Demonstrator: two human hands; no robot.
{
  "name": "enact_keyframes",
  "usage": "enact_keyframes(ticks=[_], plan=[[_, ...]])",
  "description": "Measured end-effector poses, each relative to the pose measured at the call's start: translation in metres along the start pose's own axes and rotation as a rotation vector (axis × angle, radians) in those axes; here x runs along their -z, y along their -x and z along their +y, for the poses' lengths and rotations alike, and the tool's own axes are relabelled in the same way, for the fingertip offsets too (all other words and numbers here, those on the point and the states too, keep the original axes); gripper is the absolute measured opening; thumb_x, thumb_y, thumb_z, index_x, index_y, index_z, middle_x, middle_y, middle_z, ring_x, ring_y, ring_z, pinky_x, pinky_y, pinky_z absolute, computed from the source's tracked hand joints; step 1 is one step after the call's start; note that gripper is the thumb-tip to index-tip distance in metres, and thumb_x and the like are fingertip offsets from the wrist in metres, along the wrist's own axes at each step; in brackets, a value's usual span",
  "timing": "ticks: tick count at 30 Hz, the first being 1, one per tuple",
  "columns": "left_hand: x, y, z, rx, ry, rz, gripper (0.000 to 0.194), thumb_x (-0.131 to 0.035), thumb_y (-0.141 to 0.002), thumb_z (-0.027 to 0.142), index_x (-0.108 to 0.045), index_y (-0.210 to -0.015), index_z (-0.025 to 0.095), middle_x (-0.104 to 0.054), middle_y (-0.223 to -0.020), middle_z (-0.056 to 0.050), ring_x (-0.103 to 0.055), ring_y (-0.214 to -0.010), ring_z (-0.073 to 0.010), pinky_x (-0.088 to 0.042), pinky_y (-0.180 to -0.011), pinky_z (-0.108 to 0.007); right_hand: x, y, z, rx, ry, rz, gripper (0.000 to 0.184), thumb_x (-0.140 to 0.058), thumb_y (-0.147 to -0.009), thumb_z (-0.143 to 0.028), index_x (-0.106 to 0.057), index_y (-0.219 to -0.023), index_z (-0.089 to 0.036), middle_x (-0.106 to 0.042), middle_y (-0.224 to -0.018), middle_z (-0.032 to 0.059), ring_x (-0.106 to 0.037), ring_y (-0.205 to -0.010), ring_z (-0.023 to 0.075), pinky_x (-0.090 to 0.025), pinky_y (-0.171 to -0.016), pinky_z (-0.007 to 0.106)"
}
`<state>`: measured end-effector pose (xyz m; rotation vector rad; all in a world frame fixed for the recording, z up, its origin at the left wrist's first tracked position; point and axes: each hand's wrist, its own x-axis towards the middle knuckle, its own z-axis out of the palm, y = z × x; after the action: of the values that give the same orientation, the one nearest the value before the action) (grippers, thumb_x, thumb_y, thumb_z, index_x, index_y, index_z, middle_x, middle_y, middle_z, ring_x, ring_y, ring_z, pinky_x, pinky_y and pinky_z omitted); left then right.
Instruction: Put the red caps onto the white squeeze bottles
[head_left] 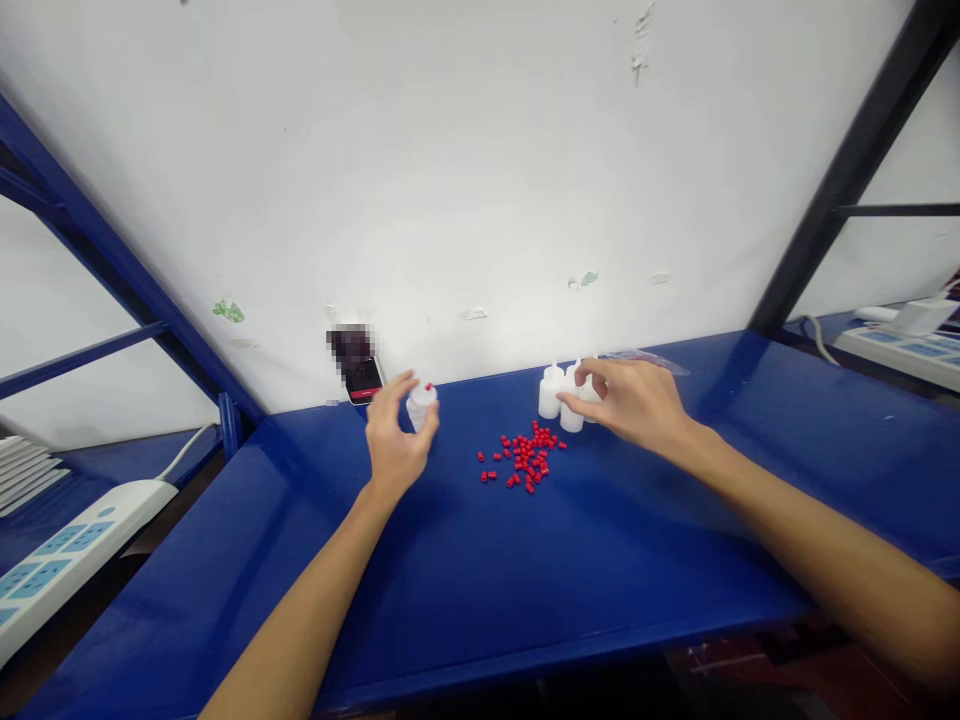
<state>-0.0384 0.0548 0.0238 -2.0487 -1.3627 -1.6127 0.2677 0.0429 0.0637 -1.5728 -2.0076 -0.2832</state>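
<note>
My left hand (397, 440) is curved around a small white dropper bottle (421, 398) with a red cap on its tip. Its thumb overlaps the bottle's right side, while the other fingers are raised and spread at the left. Over a group of white bottles (550, 398), my right hand (630, 400) has thumb and index finger at the upper part of the front bottle (571, 418). The contact is partly hidden by the fingers. Between my hands, several small red caps (531, 458) lie scattered on the blue table (480, 570).
A phone (364, 384) leans against the white wall (480, 180) at the back left. Behind the bottles lies a clear plastic bag (656, 360). Power strips (67, 555) are at the left and right sides. Blue and black metal frames (840, 180) stand at both ends.
</note>
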Motion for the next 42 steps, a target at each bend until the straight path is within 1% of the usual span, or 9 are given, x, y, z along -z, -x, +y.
enact_keyframes(ticks=[3, 8, 16, 19, 22, 26, 29, 36, 42], plan=[[-0.006, 0.015, 0.030, -0.229, 0.062, -0.242, 0.035, -0.061, -0.085, 0.022, -0.059, -0.119, 0.020, -0.070, -0.116, -0.009, -0.067, -0.101, -0.0218, -0.051, -0.091, -0.036, -0.002, 0.015, -0.015, 0.141, -0.202, 0.027, 0.032, -0.059, -0.082, -0.051, -0.063, -0.087, -0.019, -0.061, -0.066, 0.0002, -0.054, -0.057, 0.0155, -0.032, -0.056, 0.026], [-0.018, 0.035, 0.058, -0.397, 0.063, -0.445, 0.030, -0.054, -0.084, 0.020, -0.061, -0.113, 0.020, -0.072, -0.104, -0.009, -0.068, -0.093, -0.0223, -0.053, -0.083, -0.036, -0.005, 0.032, -0.034, 0.531, -0.440, -0.395, 0.030, -0.039, -0.100, -0.040, -0.060, -0.099, -0.019, -0.064, -0.085, 0.0036, -0.055, -0.069, 0.0156, -0.038, -0.063, 0.028], [-0.012, 0.030, 0.064, -0.495, 0.003, -0.500, 0.010, -0.049, -0.083, 0.017, -0.058, -0.087, 0.020, -0.066, -0.080, -0.005, -0.060, -0.071, -0.0184, -0.048, -0.068, -0.031, -0.023, 0.038, -0.044, 0.501, -0.679, -0.491, 0.033, -0.035, -0.104, -0.037, -0.050, -0.080, -0.019, -0.051, -0.074, -0.0011, -0.046, -0.064, 0.0127, -0.037, -0.063, 0.027], [-0.010, 0.029, 0.071, -0.443, 0.086, -0.612, 0.006, -0.046, -0.083, 0.019, -0.051, -0.080, 0.021, -0.059, -0.071, -0.002, -0.053, -0.063, -0.0164, -0.042, -0.061, -0.029, -0.022, 0.041, -0.048, 0.545, -0.723, -0.477, 0.031, -0.034, -0.104, -0.032, -0.049, -0.081, -0.019, -0.052, -0.077, -0.0001, -0.046, -0.067, 0.0130, -0.039, -0.066, 0.027], [-0.006, 0.029, 0.073, -0.236, 0.357, -0.731, 0.015, -0.041, -0.088, 0.024, -0.043, -0.074, 0.022, -0.051, -0.066, 0.001, -0.046, -0.059, -0.0145, -0.038, -0.058, -0.028, -0.016, 0.041, -0.044, 0.552, -0.768, -0.451, 0.032, -0.033, -0.104, -0.032, -0.047, -0.079, -0.019, -0.052, -0.077, 0.0007, -0.046, -0.068, 0.0135, -0.040, -0.068, 0.027], [-0.001, 0.029, 0.056, 0.094, 0.507, -0.598, 0.035, -0.030, -0.094, 0.030, -0.034, -0.061, 0.021, -0.036, -0.058, 0.002, -0.036, -0.055, -0.0137, -0.029, -0.056, -0.029, -0.013, 0.034, -0.027, 0.420, -0.732, -0.296, 0.035, -0.030, -0.105, -0.036, -0.046, -0.078, -0.020, -0.051, -0.074, 0.0009, -0.045, -0.064, 0.0138, -0.040, -0.064, 0.028], [-0.003, 0.028, 0.037, 0.230, 0.456, -0.507, 0.032, -0.032, -0.093, 0.034, -0.037, -0.064, 0.021, -0.034, -0.059, 0.003, -0.033, -0.055, -0.0137, -0.025, -0.055, -0.029, -0.018, 0.028, -0.018, 0.453, -0.604, -0.290, 0.030, -0.034, -0.104, -0.035, -0.056, -0.092, -0.019, -0.058, -0.088, 0.0049, -0.053, -0.076, 0.0165, -0.043, -0.072, 0.030], [-0.009, 0.027, 0.035, 0.312, 0.400, -0.528, 0.013, -0.045, -0.091, 0.033, -0.045, -0.086, 0.022, -0.035, -0.062, 0.006, -0.033, -0.053, -0.0120, -0.028, -0.054, -0.025, -0.044, 0.030, -0.027, 0.560, -0.345, -0.358, 0.034, -0.042, -0.102, -0.039, -0.069, -0.108, -0.018, -0.060, -0.089, 0.0062, -0.057, -0.078, 0.0181, -0.044, -0.070, 0.029], [-0.015, 0.029, 0.040, 0.177, 0.150, -0.521, 0.014, -0.058, -0.088, 0.032, -0.051, -0.093, 0.021, -0.044, -0.066, 0.006, -0.039, -0.055, -0.0111, -0.033, -0.056, -0.024, -0.047, 0.027, -0.026, 0.567, -0.301, -0.353, 0.033, -0.049, -0.099, -0.040, -0.069, -0.111, -0.017, -0.066, -0.089, 0.0077, -0.060, -0.082, 0.0202, -0.042, -0.079, 0.034]])
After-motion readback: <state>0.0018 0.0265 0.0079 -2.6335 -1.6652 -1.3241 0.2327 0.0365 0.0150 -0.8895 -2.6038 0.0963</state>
